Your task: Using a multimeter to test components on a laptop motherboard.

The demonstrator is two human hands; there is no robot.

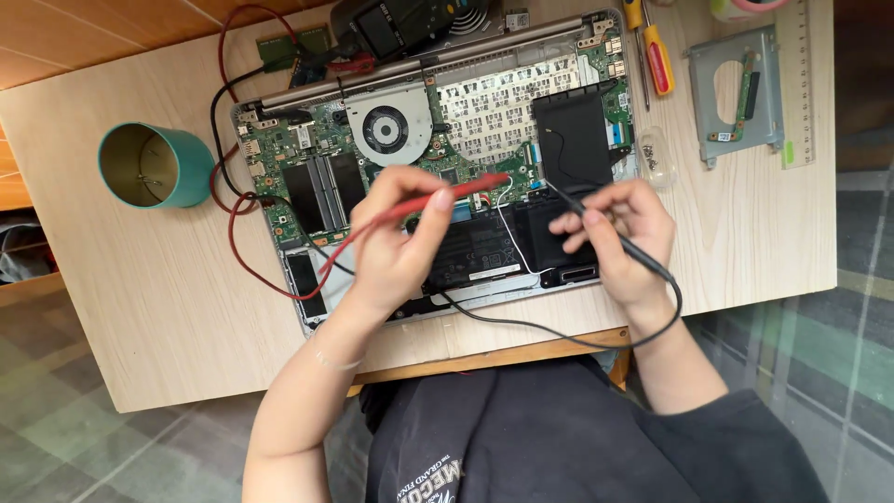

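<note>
An opened laptop (pixel 307 140) lies bottom-up on the pale wooden table (pixel 158 298), showing its green board, a round fan (pixel 386 128) and a black battery (pixel 484 247). My left hand (pixel 396 237) pinches a red test probe (pixel 466 186) whose tip points right, over the board's middle. My right hand (pixel 619 237) holds a black test probe (pixel 629 247) like a pen, its tip aimed up-left near the black panel (pixel 573 140). Red and black leads run back to a dark meter (pixel 400 23) at the table's far edge.
A teal tin cup (pixel 154 166) stands at the left. A yellow-and-red screwdriver (pixel 655 51), a small clear bag (pixel 652 154), a grey metal drive bracket (pixel 740 88) and a ruler (pixel 801 84) lie at the right. The table's near edge is just above my lap.
</note>
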